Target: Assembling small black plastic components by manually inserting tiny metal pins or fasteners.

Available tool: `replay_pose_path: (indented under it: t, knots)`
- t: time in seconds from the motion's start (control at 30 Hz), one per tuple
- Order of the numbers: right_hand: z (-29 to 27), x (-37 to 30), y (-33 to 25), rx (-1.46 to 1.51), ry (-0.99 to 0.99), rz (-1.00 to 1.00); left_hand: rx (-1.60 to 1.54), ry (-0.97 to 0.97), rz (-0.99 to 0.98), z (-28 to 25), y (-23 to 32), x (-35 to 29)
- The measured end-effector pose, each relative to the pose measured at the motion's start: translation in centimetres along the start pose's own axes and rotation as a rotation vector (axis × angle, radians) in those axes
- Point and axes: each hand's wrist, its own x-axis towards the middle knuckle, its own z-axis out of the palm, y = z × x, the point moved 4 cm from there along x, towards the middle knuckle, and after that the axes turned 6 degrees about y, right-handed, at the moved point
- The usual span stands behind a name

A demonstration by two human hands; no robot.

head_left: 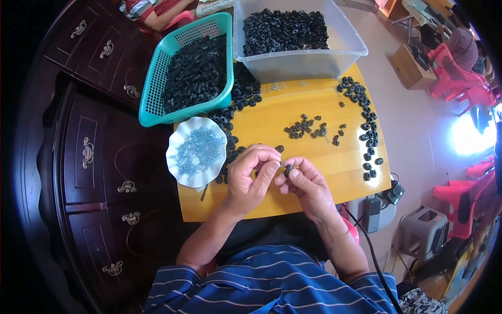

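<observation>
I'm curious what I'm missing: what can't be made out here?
In the head view:
Black piece in the right hand: partly covered by the grip.
Left hand: anything it pinches is too small to identify.
Teal basket: its lower contents are hidden under the top pieces.
Far person: cut off by the top edge.

Curled left fingers (267, 169) nearly meet pinched right fingers (301, 180).
</observation>
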Motion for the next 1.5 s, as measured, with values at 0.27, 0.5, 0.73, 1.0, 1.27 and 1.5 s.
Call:
replay_pose_path:
  t: [0.27,0.5,0.73,1.0,1.27,1.5]
  knots:
    - [-0.7,0.3,0.5,0.234,0.007,0.086,0.021,0.001,0.001,0.3,0.9,0.0]
    - [-0.4,0.0,0.3,0.338,0.005,0.112,0.173,-0.048,0.162,0.9,1.7,0.2]
    - [-0.5,0.3,0.6,0.329,-0.008,0.088,0.219,-0.070,0.187,1.4,2.3,0.4]
    - [-0.7,0.4,0.6,0.362,-0.022,0.096,0.264,-0.076,0.230,1.8,2.3,0.4]
    - [-0.7,0.3,0.3,0.340,-0.002,0.049,0.380,-0.138,0.376,2.2,2.8,0.8]
    - [-0.3,0.1,-0.1,0.343,-0.052,0.098,0.138,-0.020,-0.001,2.3,0.1,2.0]
